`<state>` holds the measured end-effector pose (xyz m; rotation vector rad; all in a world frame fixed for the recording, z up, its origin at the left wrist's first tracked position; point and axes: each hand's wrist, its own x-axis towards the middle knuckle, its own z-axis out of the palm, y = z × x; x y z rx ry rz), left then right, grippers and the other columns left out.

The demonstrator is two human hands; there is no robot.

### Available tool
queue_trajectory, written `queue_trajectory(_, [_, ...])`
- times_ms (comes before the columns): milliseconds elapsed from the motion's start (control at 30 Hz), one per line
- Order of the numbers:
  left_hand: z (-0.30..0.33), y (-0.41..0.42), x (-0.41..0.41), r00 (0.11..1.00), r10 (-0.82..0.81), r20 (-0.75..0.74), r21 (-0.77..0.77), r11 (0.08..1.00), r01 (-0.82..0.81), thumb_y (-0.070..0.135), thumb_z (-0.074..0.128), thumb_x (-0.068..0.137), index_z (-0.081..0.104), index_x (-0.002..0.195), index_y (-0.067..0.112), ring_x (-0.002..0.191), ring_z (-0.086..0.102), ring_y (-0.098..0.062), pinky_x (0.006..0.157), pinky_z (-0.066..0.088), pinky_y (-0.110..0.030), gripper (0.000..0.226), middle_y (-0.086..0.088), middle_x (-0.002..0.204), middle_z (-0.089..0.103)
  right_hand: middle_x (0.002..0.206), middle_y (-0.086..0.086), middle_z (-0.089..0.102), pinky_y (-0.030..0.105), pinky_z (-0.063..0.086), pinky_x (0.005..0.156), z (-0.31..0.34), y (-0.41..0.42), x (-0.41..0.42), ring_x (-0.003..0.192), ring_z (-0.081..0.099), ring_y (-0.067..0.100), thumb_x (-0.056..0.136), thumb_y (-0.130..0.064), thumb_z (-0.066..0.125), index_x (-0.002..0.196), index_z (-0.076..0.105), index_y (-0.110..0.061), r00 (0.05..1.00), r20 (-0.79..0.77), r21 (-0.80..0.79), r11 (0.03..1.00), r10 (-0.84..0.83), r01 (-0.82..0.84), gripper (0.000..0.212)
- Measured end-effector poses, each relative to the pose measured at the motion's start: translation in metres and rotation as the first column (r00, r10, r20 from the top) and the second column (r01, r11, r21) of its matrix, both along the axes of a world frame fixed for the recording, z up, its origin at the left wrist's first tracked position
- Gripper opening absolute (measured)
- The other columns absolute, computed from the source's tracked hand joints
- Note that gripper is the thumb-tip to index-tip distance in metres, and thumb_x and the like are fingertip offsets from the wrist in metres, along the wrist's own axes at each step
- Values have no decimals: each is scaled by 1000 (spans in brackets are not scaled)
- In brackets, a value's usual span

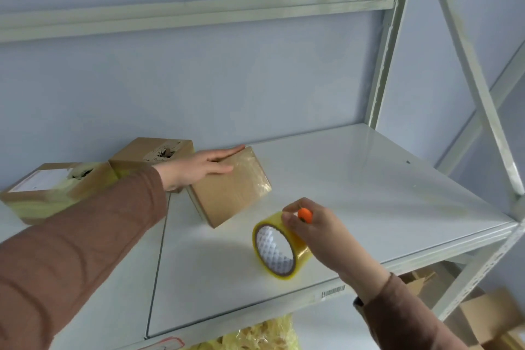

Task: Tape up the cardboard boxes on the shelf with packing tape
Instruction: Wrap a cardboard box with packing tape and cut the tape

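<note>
A small cardboard box (235, 193) lies on the white shelf (369, 185), clear tape shining along its right edge. My left hand (199, 167) rests flat on its top with straight fingers. A roll of yellowish packing tape (279, 247) stands on edge on the shelf in front of the box. My right hand (315, 227) pinches the roll's upper rim and also holds a small orange-tipped tool (305, 214). Two more cardboard boxes (56, 187) (153, 152) with torn tape sit at the left.
Grey metal uprights and a diagonal brace (468, 71) frame the shelf on the right. A shelf beam (199, 13) runs overhead. Below the shelf are yellow packing filler (261, 335) and flattened cardboard (488, 318). A barcode label (332, 291) sits on the front edge.
</note>
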<state>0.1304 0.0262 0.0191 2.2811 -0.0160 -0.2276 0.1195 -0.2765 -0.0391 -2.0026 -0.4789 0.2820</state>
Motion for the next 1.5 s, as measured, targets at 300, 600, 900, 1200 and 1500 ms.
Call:
queue_trajectory(300, [-9,10,-1,954,-78,291,451,890,-64,21,52,107,38,152,52,148,27,4,123,22,-26,56,28,161,29,76,-15,65,27,42,66,3,13,-22,75,59,6,98,-41,58,118,46,-47,971,234,45,998,-42,33,24])
queue_trajectory(600, [-23,18,-2,950,-253,184,892,449,-53,103,29,70,-15,162,31,153,-8,-1,123,-6,-27,125,14,168,-23,89,15,62,19,42,66,14,20,-17,74,54,23,87,-34,63,113,69,-52,982,16,351,918,190,-183,31])
queue_trajectory(900, [-36,17,7,954,-289,82,770,625,124,50,41,106,-4,160,47,154,-23,-8,128,-7,-43,71,7,170,-17,67,-21,52,11,38,62,8,32,-4,72,52,7,100,-15,62,113,72,-48,983,-37,244,955,182,-168,37])
queue_trajectory(1200, [-54,12,8,914,-384,133,829,548,110,27,18,114,-12,148,67,158,-11,-19,128,-2,-46,60,7,172,-6,62,-32,57,7,37,55,-6,47,-8,58,50,-4,101,-10,59,126,66,-45,989,-44,225,966,141,-128,44])
queue_trajectory(1500, [-67,16,6,867,-440,232,897,441,-16,0,36,103,-25,147,63,159,2,-22,128,14,-46,98,7,172,-1,71,-23,58,10,39,61,-10,62,-10,63,54,-6,99,-18,62,124,68,-42,986,-109,191,976,123,-101,36])
